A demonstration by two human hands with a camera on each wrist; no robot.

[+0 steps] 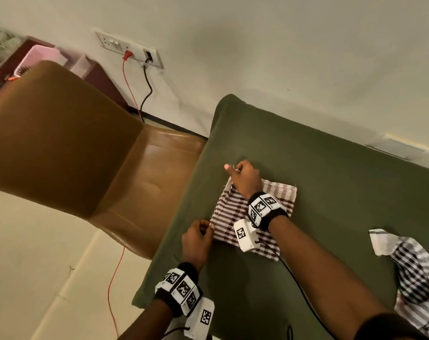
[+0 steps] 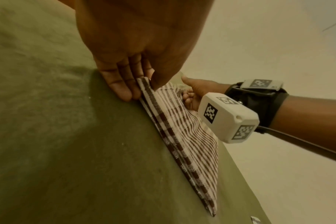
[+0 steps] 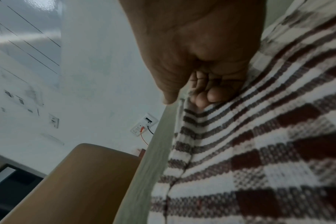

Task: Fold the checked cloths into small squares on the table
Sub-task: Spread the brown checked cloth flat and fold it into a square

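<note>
A brown-and-white checked cloth (image 1: 233, 212) lies partly folded on the green-covered table (image 1: 319, 155). My left hand (image 1: 203, 228) pinches its near left corner (image 2: 144, 84) between thumb and fingers. My right hand (image 1: 238, 171) pinches the far left corner and holds it slightly raised off the table; in the right wrist view its curled fingers (image 3: 207, 94) grip the cloth edge (image 3: 184, 109). The cloth (image 2: 182, 128) shows doubled layers along its folded side. A second, black-and-white checked cloth (image 1: 414, 273) lies crumpled at the table's right edge.
A brown padded chair (image 1: 68, 143) stands close against the table's left side. A wall socket panel (image 1: 130, 49) with a red cable (image 1: 128, 87) and a black cable (image 1: 147, 92) is behind it. A black cable (image 1: 299, 285) runs from my right wrist across the table.
</note>
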